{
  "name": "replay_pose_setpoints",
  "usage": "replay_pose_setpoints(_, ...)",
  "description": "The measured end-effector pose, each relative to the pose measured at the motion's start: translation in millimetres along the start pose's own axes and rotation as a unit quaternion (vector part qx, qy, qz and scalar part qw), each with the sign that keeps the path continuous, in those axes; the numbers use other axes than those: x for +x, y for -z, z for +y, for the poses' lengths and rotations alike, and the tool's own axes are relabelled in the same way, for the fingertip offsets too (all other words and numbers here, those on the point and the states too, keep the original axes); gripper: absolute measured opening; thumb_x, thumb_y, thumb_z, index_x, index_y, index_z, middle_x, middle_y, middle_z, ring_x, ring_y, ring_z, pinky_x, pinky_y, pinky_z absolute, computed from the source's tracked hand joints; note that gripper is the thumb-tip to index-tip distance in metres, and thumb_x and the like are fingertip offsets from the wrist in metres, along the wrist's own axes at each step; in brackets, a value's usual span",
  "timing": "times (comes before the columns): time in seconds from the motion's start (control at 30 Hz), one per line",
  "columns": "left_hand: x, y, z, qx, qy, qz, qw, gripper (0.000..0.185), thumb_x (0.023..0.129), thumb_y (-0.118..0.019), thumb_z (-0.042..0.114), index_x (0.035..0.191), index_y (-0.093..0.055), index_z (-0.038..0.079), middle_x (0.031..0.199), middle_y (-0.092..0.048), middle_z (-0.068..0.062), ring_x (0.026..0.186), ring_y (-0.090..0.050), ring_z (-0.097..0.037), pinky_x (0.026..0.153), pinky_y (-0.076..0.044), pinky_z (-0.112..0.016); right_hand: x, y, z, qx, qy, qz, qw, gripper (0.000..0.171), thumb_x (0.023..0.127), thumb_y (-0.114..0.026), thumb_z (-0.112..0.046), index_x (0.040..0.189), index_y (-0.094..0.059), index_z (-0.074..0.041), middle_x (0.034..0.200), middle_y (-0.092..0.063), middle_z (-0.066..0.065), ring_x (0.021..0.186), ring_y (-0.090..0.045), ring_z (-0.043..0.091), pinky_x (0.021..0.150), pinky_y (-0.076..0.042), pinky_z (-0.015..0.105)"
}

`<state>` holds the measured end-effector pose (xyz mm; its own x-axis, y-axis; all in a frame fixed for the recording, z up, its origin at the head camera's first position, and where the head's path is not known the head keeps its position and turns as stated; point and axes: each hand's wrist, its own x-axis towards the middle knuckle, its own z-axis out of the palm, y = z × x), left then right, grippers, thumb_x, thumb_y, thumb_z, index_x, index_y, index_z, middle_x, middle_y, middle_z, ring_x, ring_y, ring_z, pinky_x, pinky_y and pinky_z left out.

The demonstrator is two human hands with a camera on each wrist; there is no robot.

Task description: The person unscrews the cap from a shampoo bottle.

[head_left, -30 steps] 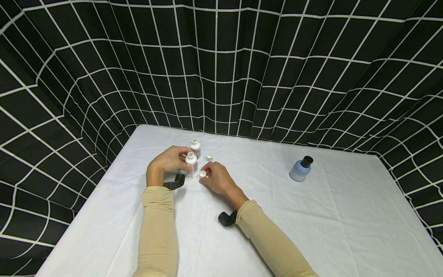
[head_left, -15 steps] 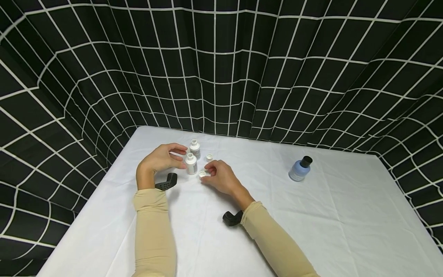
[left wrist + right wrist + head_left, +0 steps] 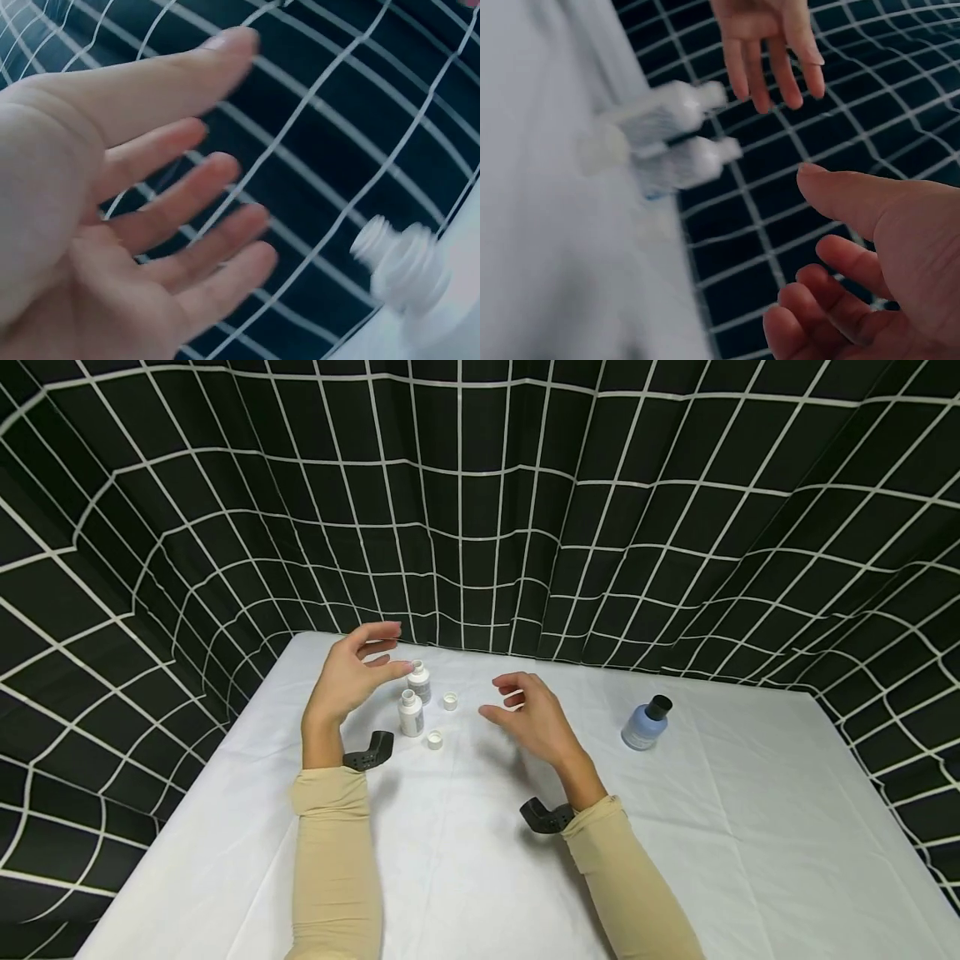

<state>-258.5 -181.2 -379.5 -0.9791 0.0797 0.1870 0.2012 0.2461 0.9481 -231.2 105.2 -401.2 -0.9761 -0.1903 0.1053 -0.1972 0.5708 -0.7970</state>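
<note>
Two small white bottles stand uncapped and upright on the white cloth, a nearer bottle [image 3: 411,715] and a farther bottle [image 3: 420,685] just behind it. To their right lie two white caps, a near cap [image 3: 435,740] and a far cap [image 3: 450,701], hollow side up. My left hand [image 3: 354,675] is raised beside the bottles with fingers spread and nothing in it; its thumb overlaps the farther bottle's neck in the head view. To the right of the caps my right hand [image 3: 534,713] hovers over the cloth, fingers loosely bent and holding nothing.
A blue bottle with a black cap [image 3: 645,723] stands farther right on the cloth-covered table [image 3: 675,852]. A black curtain with white grid lines [image 3: 480,510] hangs behind and around the table. Each wrist wears a black camera mount [image 3: 546,817].
The left hand has let go of the nearer bottle and lifted up and away. The right hand has released the near cap and drawn back to the right; the cap stays on the cloth.
</note>
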Motion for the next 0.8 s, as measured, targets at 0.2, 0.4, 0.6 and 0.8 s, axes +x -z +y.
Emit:
replay_pose_setpoints(0.2, 9.9, -29.4, 12.2, -0.038, -0.068, 0.011, 0.9969, 0.064, 0.081, -0.086, 0.008, 0.139, -0.058, 0.009, 0.144, -0.059, -0.011, 0.132, -0.056, -0.029, 0.115, -0.049, -0.045, -10.9, 36.7, -0.2, 0.009, 0.023, 0.048, 0.999, 0.049, 0.088, -0.081, -0.025, 0.131, -0.062, -0.009, 0.126, -0.061, 0.013, 0.111, -0.064, 0.031, 0.094, -0.057, 0.042)
replay_pose_setpoints(0.4, 16.1, -56.4, 17.7, -0.049, -0.102, -0.010, 0.9935, 0.065, 0.081, -0.086, 0.006, 0.139, -0.058, 0.008, 0.142, -0.059, -0.013, 0.131, -0.056, -0.031, 0.115, -0.048, -0.047, -26.2, 69.2, 4.0, 0.011, 0.021, 0.103, 0.994, 0.046, 0.091, -0.079, -0.025, 0.130, -0.062, -0.010, 0.126, -0.060, 0.011, 0.114, -0.063, 0.029, 0.088, -0.052, 0.020)
replay_pose_setpoints(0.6, 18.4, -76.8, 19.6, -0.044, -0.108, -0.038, 0.9925, 0.064, 0.082, -0.086, 0.010, 0.140, -0.058, 0.013, 0.141, -0.060, -0.008, 0.132, -0.055, -0.031, 0.115, -0.048, -0.046, -39.1, 99.8, 9.3, 0.009, 0.006, 0.163, 0.986, 0.047, 0.093, -0.076, -0.029, 0.132, -0.061, -0.009, 0.130, -0.060, 0.007, 0.112, -0.061, 0.020, 0.086, -0.047, 0.011)
replay_pose_setpoints(0.8, 16.9, -98.7, 24.1, -0.054, -0.114, -0.061, 0.9901, 0.064, 0.083, -0.085, 0.009, 0.140, -0.057, 0.010, 0.141, -0.060, -0.007, 0.131, -0.055, -0.033, 0.114, -0.049, -0.045, -44.7, 123.7, 16.3, 0.003, -0.006, 0.218, 0.976, 0.049, 0.093, -0.076, -0.031, 0.134, -0.061, -0.009, 0.129, -0.062, 0.006, 0.105, -0.058, 0.007, 0.087, -0.047, 0.012)
